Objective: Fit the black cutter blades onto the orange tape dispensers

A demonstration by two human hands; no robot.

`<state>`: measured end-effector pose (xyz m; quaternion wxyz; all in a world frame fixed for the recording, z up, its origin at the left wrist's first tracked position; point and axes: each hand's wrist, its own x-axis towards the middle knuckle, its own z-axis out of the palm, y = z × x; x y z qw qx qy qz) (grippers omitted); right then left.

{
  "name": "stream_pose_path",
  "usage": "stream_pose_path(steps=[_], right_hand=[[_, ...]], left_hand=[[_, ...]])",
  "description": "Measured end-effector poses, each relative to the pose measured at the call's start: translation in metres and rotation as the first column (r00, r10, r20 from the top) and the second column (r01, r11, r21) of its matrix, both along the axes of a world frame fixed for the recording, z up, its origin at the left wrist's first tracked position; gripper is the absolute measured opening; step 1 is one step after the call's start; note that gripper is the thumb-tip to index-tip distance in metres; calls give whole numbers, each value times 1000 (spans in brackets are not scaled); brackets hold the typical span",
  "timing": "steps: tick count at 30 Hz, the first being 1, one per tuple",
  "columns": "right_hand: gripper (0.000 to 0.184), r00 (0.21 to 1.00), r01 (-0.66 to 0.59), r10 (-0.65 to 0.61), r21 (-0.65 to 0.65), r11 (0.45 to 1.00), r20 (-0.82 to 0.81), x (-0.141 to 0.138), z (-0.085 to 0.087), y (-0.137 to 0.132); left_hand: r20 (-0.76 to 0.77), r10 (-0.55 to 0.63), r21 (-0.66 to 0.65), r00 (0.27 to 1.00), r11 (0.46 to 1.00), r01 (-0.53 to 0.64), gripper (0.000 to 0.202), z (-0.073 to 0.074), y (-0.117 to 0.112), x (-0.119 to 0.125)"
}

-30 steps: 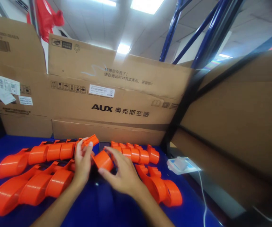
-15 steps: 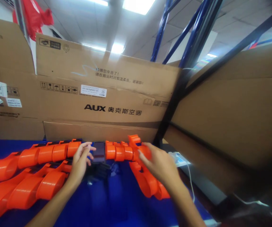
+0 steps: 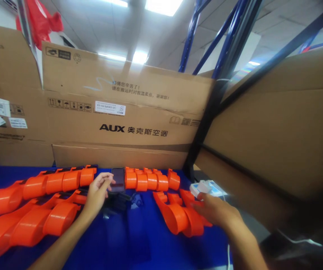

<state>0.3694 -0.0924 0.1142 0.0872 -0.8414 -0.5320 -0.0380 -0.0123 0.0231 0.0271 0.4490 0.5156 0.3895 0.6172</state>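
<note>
**Letting go: 1 more orange housing sits at the end of the back row**

Half a second ago the right hand held an orange plastic housing raised over the far end of the back row. 1 second ago both hands had it between them at the middle of the table. Now that end housing (image 3: 173,179) stands on the blue table top (image 3: 139,240) as the last piece in the back row of orange housings (image 3: 147,181), touching its neighbour. Neither hand is on it. Judged from this, the piece is placed and both hands are free.

The right hand (image 3: 216,212) has pulled back, down and to the right. It lies palm down with the fingers stretched out toward the left and nothing in it. Its fingertips reach the nested stack of orange housings (image 3: 178,219) in front of the back row, though blur hides whether they touch.

The left hand (image 3: 96,193) has barely moved. It is loosely curled and empty, its fingertips just beside the left edge of the smartphone (image 3: 118,179), which stands between the back row and the left rows of orange housings (image 3: 51,182). Some dark parts (image 3: 119,202) lie just to its right. A white charger (image 3: 206,186) sits behind the right hand, and the AUX carton (image 3: 122,123) walls off the back of the table.
</note>
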Motion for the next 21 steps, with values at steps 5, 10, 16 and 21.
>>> stream_pose_path(steps=[5,10,16,21], right_hand=[[46,1000,3,-4,60,998,11,-23,13,-3],[37,918,-342,390,349,872,-77,-92,22,15],[40,645,-440,720,647,623,-256,-178,-21,79],[39,552,-469,789,682,561,-269,-199,-50,105]], left_hand=[[-1,-15,-13,1000,1000,15,35,1,-2,1],[-62,-52,-7,997,999,51,32,3,-7,5],[-135,-54,88,989,994,67,28,10,-13,7],[-225,-30,136,974,989,62,26,12,-18,9]])
